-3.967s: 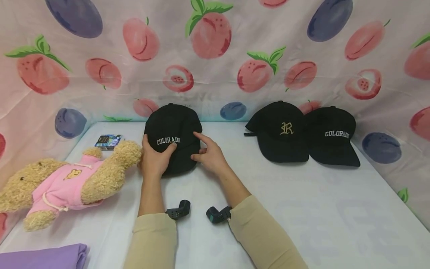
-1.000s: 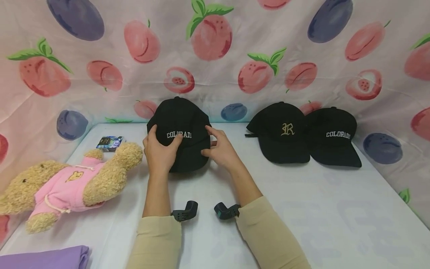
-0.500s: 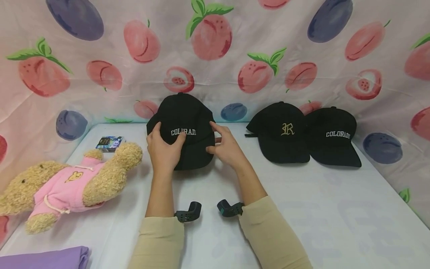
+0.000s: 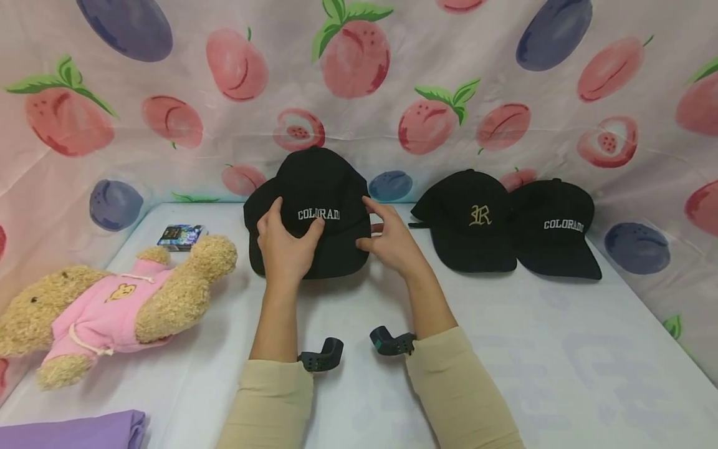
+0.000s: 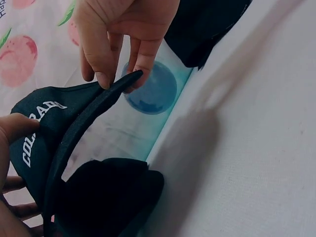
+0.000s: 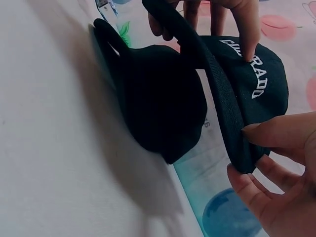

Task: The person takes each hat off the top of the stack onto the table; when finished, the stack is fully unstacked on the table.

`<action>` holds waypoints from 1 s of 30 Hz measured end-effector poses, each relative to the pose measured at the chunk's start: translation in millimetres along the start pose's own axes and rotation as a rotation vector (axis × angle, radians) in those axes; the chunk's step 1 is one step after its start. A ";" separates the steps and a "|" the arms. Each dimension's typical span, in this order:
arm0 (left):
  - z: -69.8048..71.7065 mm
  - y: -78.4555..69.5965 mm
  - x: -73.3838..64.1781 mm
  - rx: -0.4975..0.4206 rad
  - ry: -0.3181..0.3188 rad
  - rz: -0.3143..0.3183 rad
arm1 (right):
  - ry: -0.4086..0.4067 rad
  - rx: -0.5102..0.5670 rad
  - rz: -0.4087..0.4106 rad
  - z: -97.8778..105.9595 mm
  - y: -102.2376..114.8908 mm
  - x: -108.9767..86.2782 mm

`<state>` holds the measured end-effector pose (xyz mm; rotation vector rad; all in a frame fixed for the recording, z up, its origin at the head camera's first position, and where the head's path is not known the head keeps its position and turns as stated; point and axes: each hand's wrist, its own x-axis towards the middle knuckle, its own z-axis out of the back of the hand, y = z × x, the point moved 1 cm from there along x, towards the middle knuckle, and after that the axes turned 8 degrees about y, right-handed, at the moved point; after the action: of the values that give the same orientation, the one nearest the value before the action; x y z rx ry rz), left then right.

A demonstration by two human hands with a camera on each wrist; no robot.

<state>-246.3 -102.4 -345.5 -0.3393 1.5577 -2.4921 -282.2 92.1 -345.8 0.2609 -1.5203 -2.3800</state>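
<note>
Both hands hold a black baseball cap (image 4: 331,174) with white COLORADO lettering, raised off the table. My left hand (image 4: 287,246) grips its left side, thumb on the lettering. On the right edge of the brim, my right hand (image 4: 392,240) pinches with thumb and fingers, plainly seen in the right wrist view (image 6: 276,187). Behind and below the raised cap stands another black cap (image 4: 257,249), mostly hidden in the head view. The right wrist view shows this second cap (image 6: 158,98) on the white surface, apart from the table's front.
To the right stand a black cap with a gold R (image 4: 462,218) and another COLORADO cap (image 4: 555,249), touching or overlapping. Left lie a teddy bear in pink (image 4: 120,308), a small patterned box (image 4: 181,237) and folded purple cloth (image 4: 73,430). Fruit-printed fabric (image 4: 359,125) hangs behind.
Held by both hands, the COLORADO cap has risen and moved right, away from the teddy bear. The cap behind it has come into view at the left. The other things have stayed put.
</note>
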 end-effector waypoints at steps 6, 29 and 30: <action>-2.6 -3.3 -0.4 0.001 0.016 -0.015 | -0.016 -0.008 -0.009 4.3 -1.6 -2.6; -10.5 -5.7 -2.0 -0.047 0.114 -0.086 | -0.011 -0.052 -0.003 28.8 -7.7 -7.8; -11.0 -5.9 -1.9 -0.050 0.119 -0.090 | -0.012 -0.055 -0.002 29.9 -8.2 -7.9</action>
<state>-247.8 -89.8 -345.1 -0.2782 1.6880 -2.5883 -285.3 123.5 -340.7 0.2367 -1.4582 -2.4251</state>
